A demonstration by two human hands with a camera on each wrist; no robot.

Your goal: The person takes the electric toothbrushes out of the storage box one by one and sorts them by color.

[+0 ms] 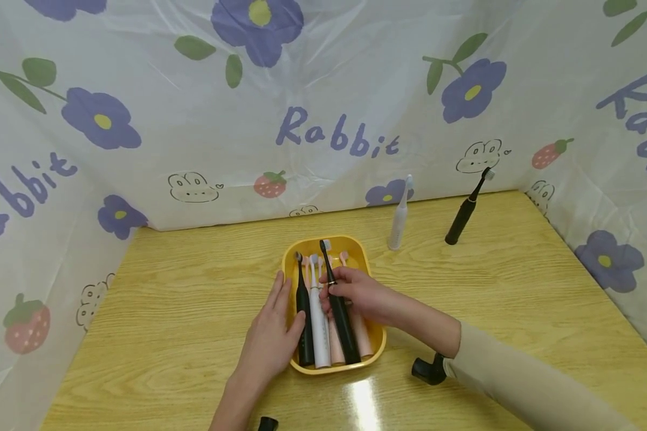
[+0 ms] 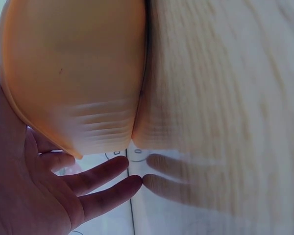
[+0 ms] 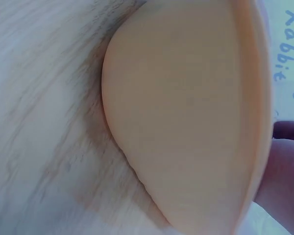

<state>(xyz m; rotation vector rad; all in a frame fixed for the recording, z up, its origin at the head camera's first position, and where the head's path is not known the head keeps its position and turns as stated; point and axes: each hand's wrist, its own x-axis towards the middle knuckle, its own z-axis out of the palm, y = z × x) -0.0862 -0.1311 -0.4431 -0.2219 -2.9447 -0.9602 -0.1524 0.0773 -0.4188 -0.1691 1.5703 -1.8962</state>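
Tray: one yellow tray (image 1: 356,244) sits near the middle of the wooden table (image 1: 517,287), toward the near side; its outer wall fills both wrist views (image 2: 73,73) (image 3: 186,122).
Brushes in tray: five electric toothbrushes lie side by side, heads pointing far — two black, one white, two pink.
Held brush: the black toothbrush (image 1: 338,311), second from the right in the tray, its head raised over the far rim.
Right hand: the right hand (image 1: 358,293) reaches in from the right and its fingers curl around the black toothbrush's handle.
Left hand: the left hand (image 1: 272,335) lies flat with straight fingers against the tray's left wall, thumb beside the other black brush (image 1: 304,323); it grips nothing. The left wrist view shows its fingers (image 2: 98,186) spread under the tray's rim.
Brushes standing: two, far right of the tray — one white standing brush (image 1: 399,215) and one black standing brush (image 1: 463,209), well apart from each other and near the curtain.
Curtain: a flowered plastic sheet (image 1: 323,108) walls in the left, far and right table edges.
Small black parts: two, one (image 1: 427,370) near the right forearm, one (image 1: 268,424) at the near edge.
Open room: bare wood lies left of the tray and between the tray and the standing brushes.
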